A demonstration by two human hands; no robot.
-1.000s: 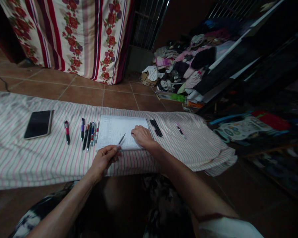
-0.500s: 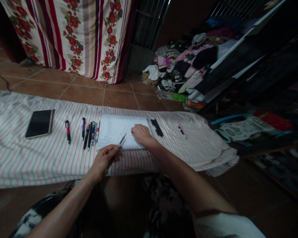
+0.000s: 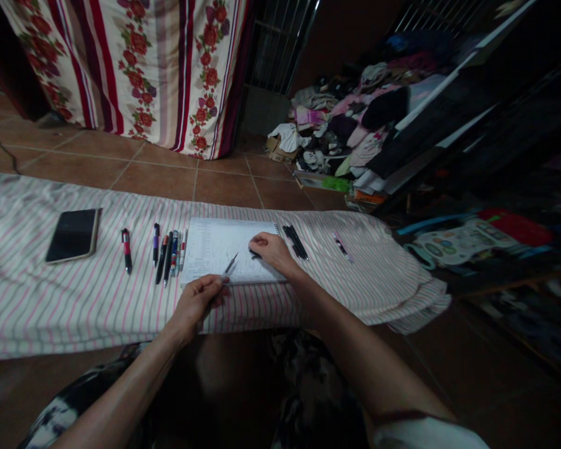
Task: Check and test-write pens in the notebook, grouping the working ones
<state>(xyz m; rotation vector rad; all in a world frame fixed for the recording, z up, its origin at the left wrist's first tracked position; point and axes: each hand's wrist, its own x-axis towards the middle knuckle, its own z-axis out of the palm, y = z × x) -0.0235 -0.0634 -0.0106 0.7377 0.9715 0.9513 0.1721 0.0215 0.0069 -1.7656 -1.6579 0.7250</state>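
Note:
My left hand [image 3: 200, 298] is closed at the near edge of a spiral notebook [image 3: 219, 240] and pinches a slim pen [image 3: 230, 264]. The pen's narrow tip points up and to the right over the page. Above the right part of the notebook, my right hand [image 3: 270, 248] is closed, fingertips together on a small dark piece [image 3: 255, 254] that looks like a pen cap. Most of that piece is hidden by the fingers. The page is covered in faint writing or print, too small to read.
Several pens [image 3: 169, 259] lie left of the notebook, with a red and black pen [image 3: 126, 251] and a phone [image 3: 72, 235] farther left. To the right lie dark pens [image 3: 296, 242] and a pinkish pen [image 3: 342, 247]. Striped cloth [image 3: 121, 312] covers the surface. Clothes [image 3: 350, 118] are piled behind.
My right hand has turned and shifted slightly to the right, and the dark piece at its fingertips now shows. My left hand and its pen have stayed nearly still.

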